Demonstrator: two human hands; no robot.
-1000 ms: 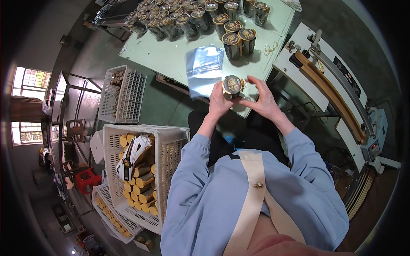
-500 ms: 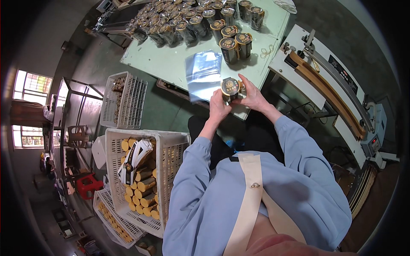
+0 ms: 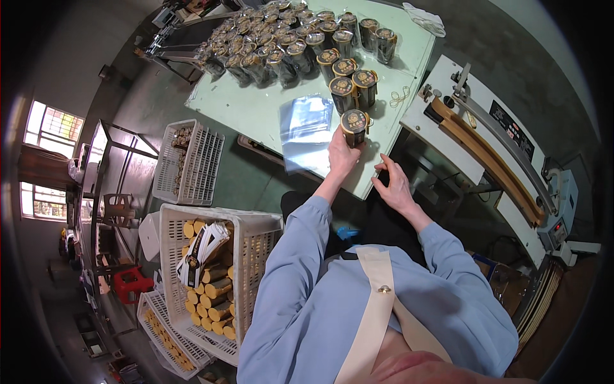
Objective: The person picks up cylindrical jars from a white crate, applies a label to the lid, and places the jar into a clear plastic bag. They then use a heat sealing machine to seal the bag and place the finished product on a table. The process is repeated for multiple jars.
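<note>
My left hand point(image 3: 343, 155) is closed around a black cylindrical canister point(image 3: 355, 126) with a dark printed top and gold trim. It holds the canister near the table's front edge, just in front of a small group of similar canisters point(image 3: 343, 93). Beside it, toward the left, lies a stack of clear plastic bags point(image 3: 303, 131) on the pale green table point(image 3: 259, 102). My right hand point(image 3: 395, 185) is apart from the canister, off the table corner, open with its fingers slightly bent. Nothing shows between its fingers.
Many bagged canisters point(image 3: 278, 64) crowd the table's far side. At right stands a bar sealer point(image 3: 489, 128). White crates hold yellow-ended tubes point(image 3: 217, 288) and paper strips point(image 3: 203, 253) at lower left. A thin string loop point(image 3: 400, 97) and a white glove point(image 3: 424, 19) lie on the table.
Both hands were on the canister. My right hand has let go and drawn back toward me, while my left hand has moved the canister slightly forward and right, nearer the group.
</note>
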